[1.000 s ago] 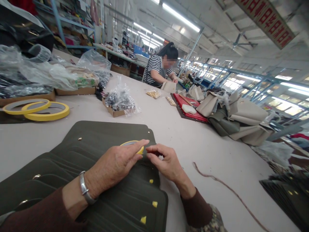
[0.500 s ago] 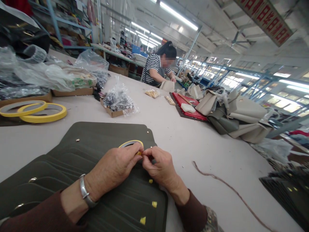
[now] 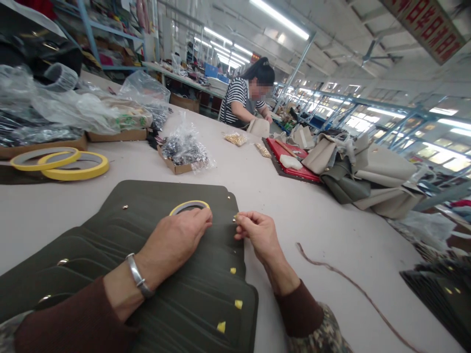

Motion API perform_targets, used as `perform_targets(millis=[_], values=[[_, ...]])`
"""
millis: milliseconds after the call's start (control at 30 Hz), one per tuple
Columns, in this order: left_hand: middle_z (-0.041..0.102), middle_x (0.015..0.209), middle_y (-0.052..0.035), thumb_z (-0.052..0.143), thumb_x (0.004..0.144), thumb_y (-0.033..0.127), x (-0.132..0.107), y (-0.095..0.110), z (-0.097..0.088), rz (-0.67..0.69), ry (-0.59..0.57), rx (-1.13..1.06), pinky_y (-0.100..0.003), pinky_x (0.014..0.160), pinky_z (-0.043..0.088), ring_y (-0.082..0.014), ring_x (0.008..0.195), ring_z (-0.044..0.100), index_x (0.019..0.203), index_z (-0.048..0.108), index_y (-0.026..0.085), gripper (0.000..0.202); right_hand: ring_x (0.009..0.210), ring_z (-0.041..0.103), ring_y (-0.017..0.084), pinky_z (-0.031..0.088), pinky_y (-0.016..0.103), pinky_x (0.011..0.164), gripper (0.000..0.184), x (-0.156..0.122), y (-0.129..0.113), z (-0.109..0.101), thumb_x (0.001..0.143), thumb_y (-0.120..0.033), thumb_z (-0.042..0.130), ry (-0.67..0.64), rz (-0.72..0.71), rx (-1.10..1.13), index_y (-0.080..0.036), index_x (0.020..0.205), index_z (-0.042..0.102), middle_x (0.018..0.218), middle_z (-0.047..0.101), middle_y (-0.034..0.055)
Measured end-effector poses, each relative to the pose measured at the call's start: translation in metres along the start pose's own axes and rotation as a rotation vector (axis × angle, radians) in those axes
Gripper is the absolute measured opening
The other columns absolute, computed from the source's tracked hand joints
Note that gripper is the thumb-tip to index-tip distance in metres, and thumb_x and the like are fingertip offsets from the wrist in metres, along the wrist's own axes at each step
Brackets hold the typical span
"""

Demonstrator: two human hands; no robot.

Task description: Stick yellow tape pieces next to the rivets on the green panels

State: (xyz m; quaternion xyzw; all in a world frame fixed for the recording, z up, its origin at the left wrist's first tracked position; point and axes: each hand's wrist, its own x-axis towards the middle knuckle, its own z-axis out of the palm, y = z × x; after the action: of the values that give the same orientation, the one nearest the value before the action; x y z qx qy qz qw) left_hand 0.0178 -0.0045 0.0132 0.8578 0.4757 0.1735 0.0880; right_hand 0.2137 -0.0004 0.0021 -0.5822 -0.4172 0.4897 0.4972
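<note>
My left hand (image 3: 175,240) is closed around a small roll of yellow tape (image 3: 189,206), which rests on a fanned stack of dark olive leather panels (image 3: 154,206). My right hand (image 3: 257,233) pinches a small piece of yellow tape at the right edge of the top panel, a short gap from my left hand. Small yellow tape squares (image 3: 221,326) sit on the right edges of the lower panels. Metal studs (image 3: 125,207) dot the panels.
Two large yellow tape rolls (image 3: 62,164) lie at the left. Behind them are plastic bags and cardboard trays (image 3: 117,135) and a box of dark hardware (image 3: 180,154). A brown cord (image 3: 342,279) trails at the right. Beige and olive bags (image 3: 364,179) are piled beyond; a person in a striped shirt (image 3: 239,100) works at the far end.
My hands met at the tape roll, then my right hand drew away to the right with a bit of tape. My left hand stayed on the roll.
</note>
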Motion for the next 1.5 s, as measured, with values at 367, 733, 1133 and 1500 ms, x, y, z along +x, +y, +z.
perform_targets(millis=[367, 733, 1133, 1500], values=[[0.066, 0.095, -0.0075, 0.039, 0.092, 0.010, -0.001, -0.006, -0.003, 0.024, -0.225, 0.147, -0.039, 0.078, 0.047, -0.0247, 0.089, 0.061, 0.095, 0.058, 0.020, 0.022, 0.038, 0.055, 0.007, 0.047, 0.016, 0.039, 0.014, 0.006, 0.007, -0.020, 0.073, -0.025, 0.069, -0.186, 0.177, -0.251, -0.013, 0.066, 0.065, 0.049, 0.060, -0.0031], [0.065, 0.092, -0.0062, 0.042, 0.094, 0.013, 0.000, -0.005, -0.005, 0.022, -0.227, 0.122, -0.037, 0.071, 0.045, -0.0240, 0.087, 0.059, 0.092, 0.057, 0.021, 0.018, 0.046, 0.051, 0.009, 0.043, 0.019, 0.044, 0.012, -0.002, 0.010, -0.015, 0.076, -0.021, 0.059, -0.229, -0.034, -0.593, -0.015, 0.071, 0.068, 0.055, 0.057, -0.0033], [0.064, 0.089, -0.0050, 0.042, 0.095, 0.014, -0.001, -0.009, -0.003, 0.031, -0.174, 0.076, -0.036, 0.069, 0.043, -0.0232, 0.084, 0.058, 0.089, 0.057, 0.021, 0.018, 0.044, 0.056, 0.012, 0.040, 0.020, 0.042, 0.016, -0.006, 0.015, -0.024, 0.083, -0.031, 0.062, -0.198, -0.051, -0.543, -0.019, 0.091, 0.065, 0.055, 0.058, -0.0053], [0.065, 0.090, -0.0045, 0.041, 0.096, 0.017, 0.001, -0.012, -0.003, 0.084, -0.090, 0.038, -0.037, 0.073, 0.044, -0.0225, 0.084, 0.060, 0.089, 0.056, 0.021, 0.017, 0.055, 0.055, 0.011, 0.037, 0.023, 0.056, 0.017, -0.010, 0.015, -0.009, 0.082, -0.024, 0.061, -0.117, -0.341, -0.850, -0.017, 0.071, 0.073, 0.059, 0.065, -0.0010]])
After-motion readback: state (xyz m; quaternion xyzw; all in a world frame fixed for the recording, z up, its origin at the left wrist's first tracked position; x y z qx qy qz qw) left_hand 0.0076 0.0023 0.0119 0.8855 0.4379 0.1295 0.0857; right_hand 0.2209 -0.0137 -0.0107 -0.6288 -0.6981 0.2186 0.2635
